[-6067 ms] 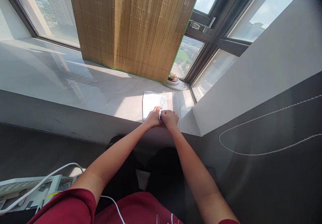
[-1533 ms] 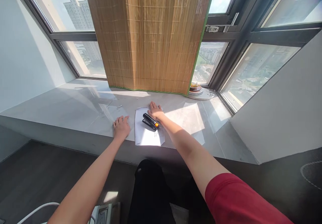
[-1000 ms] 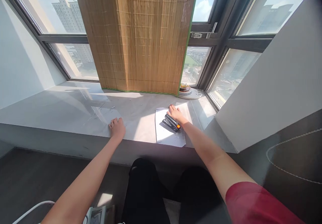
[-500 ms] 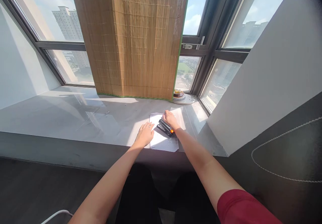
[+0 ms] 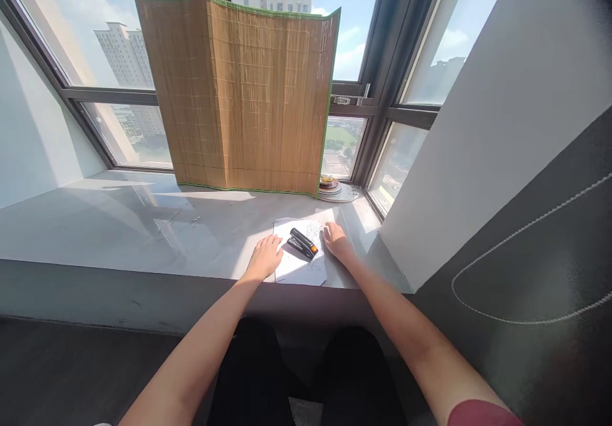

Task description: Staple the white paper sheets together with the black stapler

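A white sheet of paper [image 5: 296,266] lies on the grey window sill [image 5: 143,235] near its front edge. A black stapler [image 5: 302,243] with an orange tip rests on the sheet, angled. My left hand [image 5: 264,257] lies flat on the sill at the paper's left edge, fingers stretched out, holding nothing. My right hand [image 5: 336,243] rests flat on the sill at the paper's right edge, just right of the stapler, fingers out and empty. Both hands flank the stapler without touching it.
A folded bamboo screen [image 5: 243,94] stands upright at the back of the sill against the window. A small stack of plates [image 5: 335,189] sits to its right in the corner. A grey wall [image 5: 478,145] closes the right side. A few small staples [image 5: 195,219] lie on the sill.
My right hand has left the stapler and now lies to its right. My left hand came from the far left to the paper's edge. The camera has tilted upward.
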### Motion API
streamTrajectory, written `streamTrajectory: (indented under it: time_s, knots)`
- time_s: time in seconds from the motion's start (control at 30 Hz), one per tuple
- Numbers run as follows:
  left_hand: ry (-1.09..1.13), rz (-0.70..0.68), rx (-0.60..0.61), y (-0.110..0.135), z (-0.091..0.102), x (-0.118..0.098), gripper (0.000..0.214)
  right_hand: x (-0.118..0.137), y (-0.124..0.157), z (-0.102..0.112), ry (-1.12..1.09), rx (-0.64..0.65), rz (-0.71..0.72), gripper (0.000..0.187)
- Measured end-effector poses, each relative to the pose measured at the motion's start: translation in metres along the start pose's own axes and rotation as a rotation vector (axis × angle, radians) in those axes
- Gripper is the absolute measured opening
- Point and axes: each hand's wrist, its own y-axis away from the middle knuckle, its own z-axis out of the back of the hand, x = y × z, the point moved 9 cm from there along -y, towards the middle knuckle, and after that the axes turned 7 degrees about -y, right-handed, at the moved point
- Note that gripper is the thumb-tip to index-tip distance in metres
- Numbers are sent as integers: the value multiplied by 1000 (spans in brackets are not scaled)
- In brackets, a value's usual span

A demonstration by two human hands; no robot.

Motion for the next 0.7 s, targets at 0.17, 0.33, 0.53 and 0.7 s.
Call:
streamTrajectory:
  time_s: [0.17,0.33,0.53,0.7]
  knots:
    - [13,-11,-12,0,2,0,50,32,36,-9,-373,48,88,47]
    - [30,-23,-14,-2,0,2,49,57,47,-26,-261,184,185,47]
    - [58,-41,-26,-2,0,4,47,45,37,-18,-268,85,114,30]
    - [87,-42,-45,0,6,2,42,41,36,-19,-379,110,102,35]
